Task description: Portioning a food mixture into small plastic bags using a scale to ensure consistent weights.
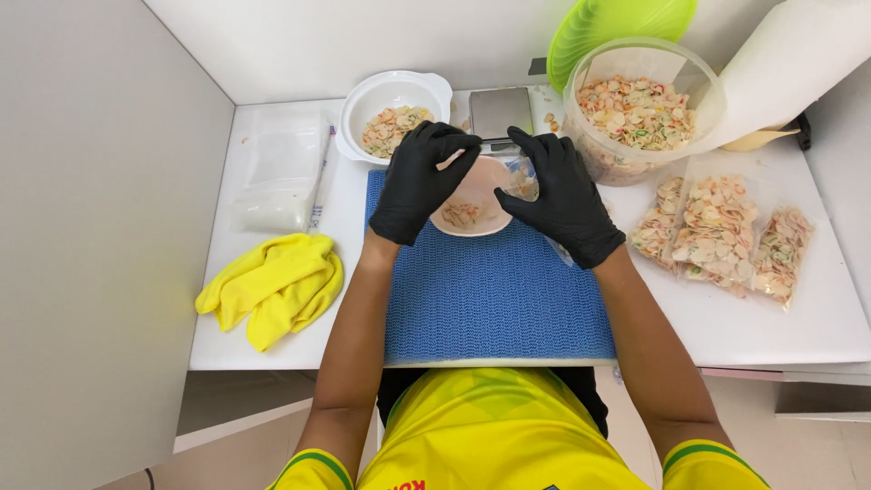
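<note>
The step in hand looks like portioning: the left hand point(419, 180) tips a small pinkish bowl point(472, 210) of pale chips, fingers closed on its far rim, over the blue mat point(490, 299). The right hand point(564, 195) pinches a clear bag point(526, 181) open just right of the bowl. Pouring calls for a steady tilt toward the bag's mouth. Filled bags point(721, 236) lie right on the worktop point(798, 318).

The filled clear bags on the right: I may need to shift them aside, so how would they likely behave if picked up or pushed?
The filled clear bags would probably flop and sag, since thin film wraps loose flat chips. They look light for their size. The chips seem brittle, so a hard squeeze may crack them. Lying overlapped on the white table, one pushed would likely drag its neighbours.
</note>
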